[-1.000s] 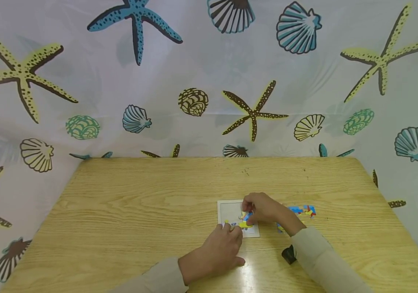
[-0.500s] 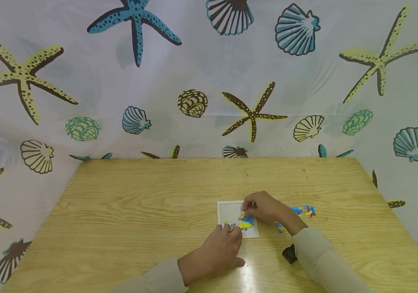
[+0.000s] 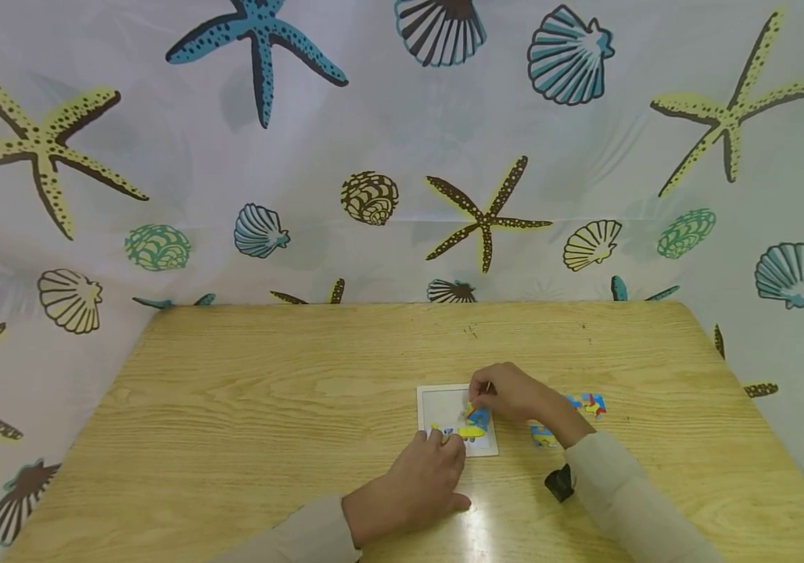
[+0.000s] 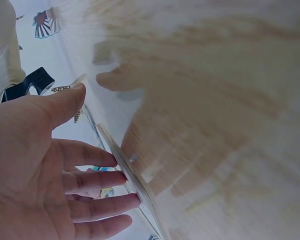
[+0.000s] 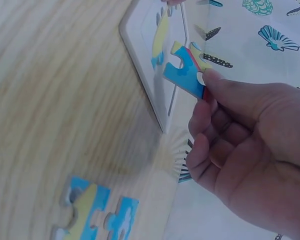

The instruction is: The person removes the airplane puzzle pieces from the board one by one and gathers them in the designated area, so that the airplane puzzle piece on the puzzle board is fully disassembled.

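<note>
Right hand [image 3: 515, 392] is shifting slightly toward 1 o'clock, pinching a blue piece [image 5: 187, 78] above the tray's [image 3: 440, 405] 3 o'clock side. Left hand [image 3: 425, 475], fingers loosely extended, is touching its 7 o'clock edge. Tilted lowering could be causing jamming.

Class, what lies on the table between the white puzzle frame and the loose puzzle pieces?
Bare wooden tabletop shows between the white puzzle frame and the loose puzzle pieces in the right wrist view.

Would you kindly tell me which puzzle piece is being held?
The blue, red and yellow piece, pinched by the right hand; the others lie in the white tray or on the table.
</note>
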Demonstrator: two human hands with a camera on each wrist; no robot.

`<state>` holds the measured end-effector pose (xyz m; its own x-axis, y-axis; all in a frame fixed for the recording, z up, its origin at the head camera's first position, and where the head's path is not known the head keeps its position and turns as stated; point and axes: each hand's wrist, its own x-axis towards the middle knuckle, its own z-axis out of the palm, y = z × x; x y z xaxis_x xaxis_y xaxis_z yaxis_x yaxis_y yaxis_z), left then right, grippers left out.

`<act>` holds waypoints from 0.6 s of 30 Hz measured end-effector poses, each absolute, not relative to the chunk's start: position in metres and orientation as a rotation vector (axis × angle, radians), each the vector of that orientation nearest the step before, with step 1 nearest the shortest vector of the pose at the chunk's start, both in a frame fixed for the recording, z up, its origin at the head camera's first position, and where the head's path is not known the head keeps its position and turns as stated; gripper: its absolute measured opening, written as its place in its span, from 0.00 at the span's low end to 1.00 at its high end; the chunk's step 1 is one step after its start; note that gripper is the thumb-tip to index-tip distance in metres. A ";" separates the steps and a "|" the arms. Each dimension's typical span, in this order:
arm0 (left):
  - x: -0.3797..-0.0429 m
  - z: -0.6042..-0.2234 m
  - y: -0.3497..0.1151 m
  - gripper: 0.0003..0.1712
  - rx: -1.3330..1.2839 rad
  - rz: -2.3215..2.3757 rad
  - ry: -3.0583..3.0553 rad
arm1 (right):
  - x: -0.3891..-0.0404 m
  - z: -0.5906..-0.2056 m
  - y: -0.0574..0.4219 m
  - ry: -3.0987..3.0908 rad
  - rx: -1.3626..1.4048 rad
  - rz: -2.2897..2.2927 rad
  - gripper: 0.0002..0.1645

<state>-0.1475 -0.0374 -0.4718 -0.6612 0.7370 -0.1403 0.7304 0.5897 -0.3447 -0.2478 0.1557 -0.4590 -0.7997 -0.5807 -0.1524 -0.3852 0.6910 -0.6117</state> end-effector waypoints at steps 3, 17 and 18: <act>-0.147 -0.472 -0.038 0.41 -1.284 0.586 -2.781 | -0.248 -0.454 0.159 2.563 -0.746 -0.818 0.05; -0.148 -0.472 -0.038 0.43 -1.274 0.547 -2.794 | -0.248 -0.444 0.192 2.560 -0.746 -0.795 0.06; -0.148 -0.472 -0.038 0.42 -1.274 0.543 -2.795 | -0.248 -0.444 0.195 2.559 -0.738 -0.796 0.07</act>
